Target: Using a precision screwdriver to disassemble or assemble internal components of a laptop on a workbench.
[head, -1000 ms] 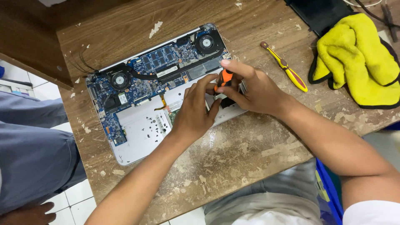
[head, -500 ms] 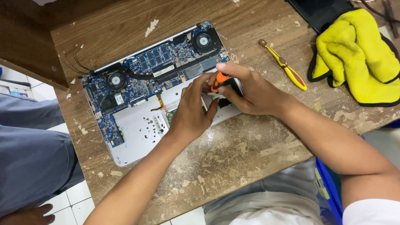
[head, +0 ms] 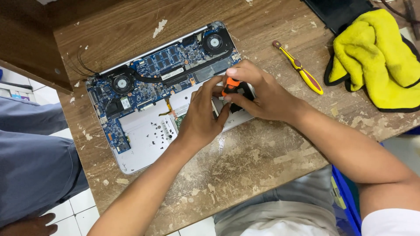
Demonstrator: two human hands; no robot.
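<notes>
An opened laptop (head: 144, 135) lies bottom-up on the worn wooden table (head: 262, 166), its blue circuit board and two round fans exposed. My right hand (head: 262, 94) grips a small orange-and-black screwdriver (head: 230, 83) held upright over the laptop's right part. My left hand (head: 203, 116) rests on the laptop beside it, its fingertips touching the screwdriver's lower end. The screwdriver's tip is hidden behind my fingers.
A yellow-and-red screwdriver (head: 299, 69) lies on the table to the right of the laptop. A yellow cloth (head: 378, 57) with a dark edge sits at the far right, partly over a black flat object (head: 337, 13). Another person's grey trouser leg (head: 35, 166) is at the left.
Both hands stay on the orange screwdriver over the laptop. The view has shifted slightly; the hands and laptop keep the same positions relative to each other.
</notes>
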